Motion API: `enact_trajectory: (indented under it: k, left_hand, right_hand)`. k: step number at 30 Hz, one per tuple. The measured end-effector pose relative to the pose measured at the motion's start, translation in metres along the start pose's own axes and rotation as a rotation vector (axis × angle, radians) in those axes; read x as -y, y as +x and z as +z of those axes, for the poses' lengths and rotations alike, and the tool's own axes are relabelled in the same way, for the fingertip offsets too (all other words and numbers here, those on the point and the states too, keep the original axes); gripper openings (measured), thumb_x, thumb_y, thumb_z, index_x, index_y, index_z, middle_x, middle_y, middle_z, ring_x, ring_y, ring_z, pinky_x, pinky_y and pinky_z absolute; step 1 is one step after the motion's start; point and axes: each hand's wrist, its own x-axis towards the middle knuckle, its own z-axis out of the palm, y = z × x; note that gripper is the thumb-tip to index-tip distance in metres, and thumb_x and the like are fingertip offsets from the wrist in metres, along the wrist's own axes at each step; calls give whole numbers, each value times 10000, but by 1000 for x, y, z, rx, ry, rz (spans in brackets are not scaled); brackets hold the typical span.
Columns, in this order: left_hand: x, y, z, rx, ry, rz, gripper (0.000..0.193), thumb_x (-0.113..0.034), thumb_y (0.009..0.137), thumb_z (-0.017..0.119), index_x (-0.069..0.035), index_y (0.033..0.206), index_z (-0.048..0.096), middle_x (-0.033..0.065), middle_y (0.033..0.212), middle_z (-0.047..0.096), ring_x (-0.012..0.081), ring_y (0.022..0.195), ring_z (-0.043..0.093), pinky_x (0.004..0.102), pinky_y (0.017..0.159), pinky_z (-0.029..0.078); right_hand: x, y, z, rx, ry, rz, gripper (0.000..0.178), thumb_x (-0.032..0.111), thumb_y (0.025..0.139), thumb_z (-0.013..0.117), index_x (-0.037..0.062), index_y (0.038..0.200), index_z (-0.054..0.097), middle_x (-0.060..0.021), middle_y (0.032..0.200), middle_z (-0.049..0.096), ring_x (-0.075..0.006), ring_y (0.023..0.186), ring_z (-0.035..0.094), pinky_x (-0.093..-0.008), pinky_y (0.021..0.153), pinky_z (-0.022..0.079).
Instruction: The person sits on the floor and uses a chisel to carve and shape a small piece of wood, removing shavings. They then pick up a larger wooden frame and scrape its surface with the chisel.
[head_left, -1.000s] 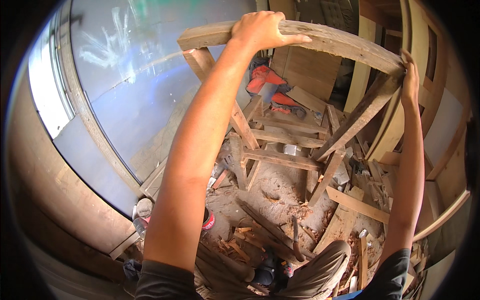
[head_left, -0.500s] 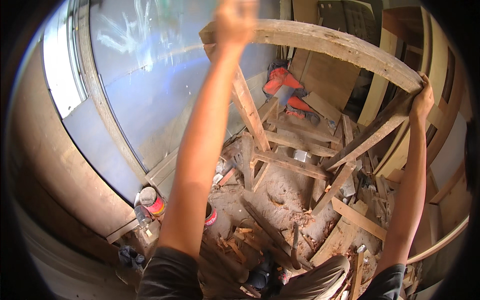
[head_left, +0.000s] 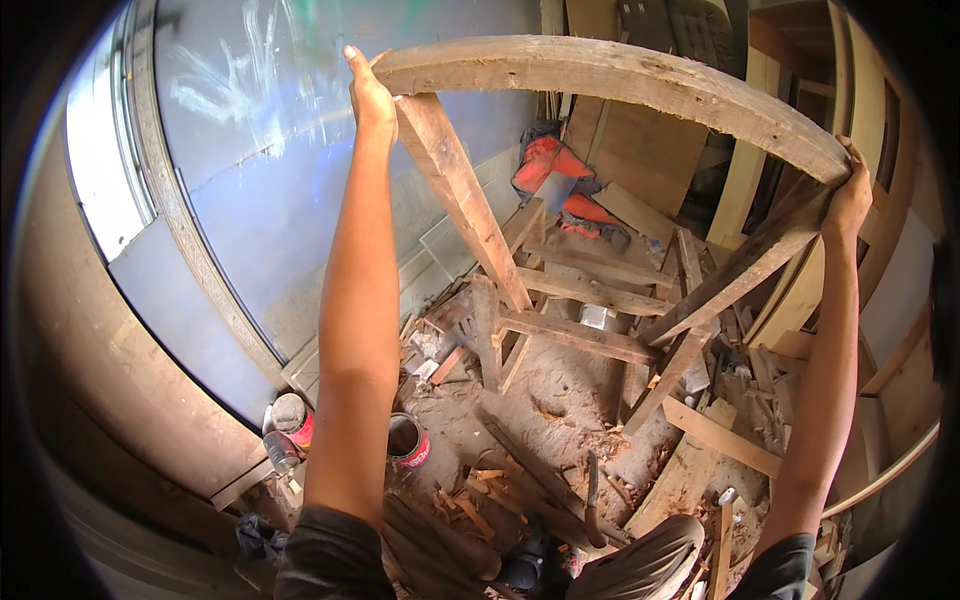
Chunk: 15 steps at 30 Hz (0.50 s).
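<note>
A rough wooden frame [head_left: 600, 75] stands before me, its thick top beam raised on two slanting legs [head_left: 465, 205] with lower crosspieces [head_left: 580, 335]. My left hand [head_left: 372, 98] is at the beam's left end, thumb pointing up, the other fingers mostly hidden behind the wood. At the opposite end my right hand [head_left: 848, 200] wraps round the corner where the beam meets the right leg [head_left: 750, 255]. Both arms are stretched out.
Tins [head_left: 408, 440] and a dusty jar [head_left: 281, 452] stand low at left. Wood scraps [head_left: 480, 500] and a curved metal bar [head_left: 593, 500] lie near my feet. Grey panel wall [head_left: 270, 200] at left, boards [head_left: 765, 150] at right, orange-and-dark cloth [head_left: 550, 165] behind the frame.
My left hand, blurred above the beam before, has come down and left onto the beam's end. My right hand stays on its corner. The view has shifted slightly.
</note>
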Motion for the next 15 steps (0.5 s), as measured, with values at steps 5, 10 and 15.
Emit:
enact_trajectory:
  k: [5, 10, 15]
  left_hand:
    - [7, 8, 4, -65, 29, 21, 943, -741, 973, 192, 51, 1209, 645, 216, 1219, 631, 295, 1173, 556, 394, 1013, 426]
    - [25, 27, 1, -158, 64, 106, 931, -750, 966, 275, 66, 1137, 688, 128, 975, 639, 233, 941, 558, 328, 902, 439]
    - [34, 32, -14, -69, 44, 137, 905, -732, 968, 319, 79, 1169, 666, 174, 1089, 662, 257, 1060, 582, 351, 987, 417]
  right_hand:
    - [0, -2, 2, -22, 24, -11, 483, 248, 1021, 313, -31, 1224, 651, -140, 1259, 643, -226, 1195, 565, -322, 1073, 370]
    - [-2, -5, 2, -53, -95, -160, 449, 260, 1047, 332, 8, 1166, 684, -113, 1163, 678, -208, 1119, 595, -322, 1015, 424]
    - [-8, -5, 5, -37, -49, -155, 438, 245, 1042, 339, 12, 1141, 697, -97, 1129, 682, -183, 1064, 595, -305, 974, 436]
